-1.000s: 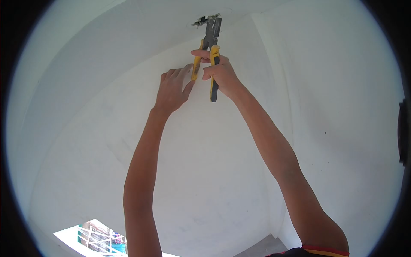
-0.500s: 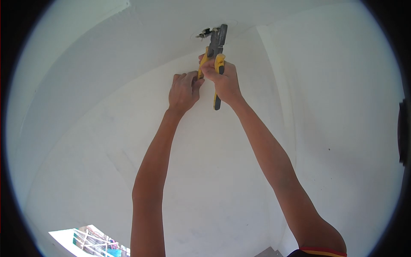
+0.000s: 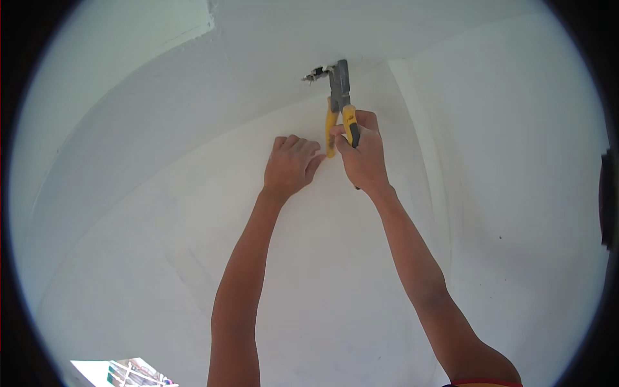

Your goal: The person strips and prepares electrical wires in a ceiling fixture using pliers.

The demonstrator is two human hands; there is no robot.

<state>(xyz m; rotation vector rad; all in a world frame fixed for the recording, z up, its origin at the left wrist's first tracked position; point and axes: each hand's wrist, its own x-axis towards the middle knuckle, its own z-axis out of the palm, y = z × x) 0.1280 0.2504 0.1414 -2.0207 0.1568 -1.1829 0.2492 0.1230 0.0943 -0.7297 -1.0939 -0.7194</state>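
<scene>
Overhead, my right hand is closed around a pair of combination pliers with yellow and black handles. The dark jaws point up and reach the ceiling at the right edge of a ragged hole, where small loose bits show. The handles are spread apart. To the left, my left hand is raised with its fingers loosely bent and the thumb apart from them. Its thumb tip is right by the lower end of the left yellow handle, and nothing shows in its grasp.
A white wall rises behind my arms and meets the white ceiling in a curve. At the lower left is a bright opening with pale bars. A dark object stands at the far right edge.
The view has shifted, so the hole and pliers sit lower and farther right. My left hand's fingers have come away from the left handle. My right hand keeps its hold.
</scene>
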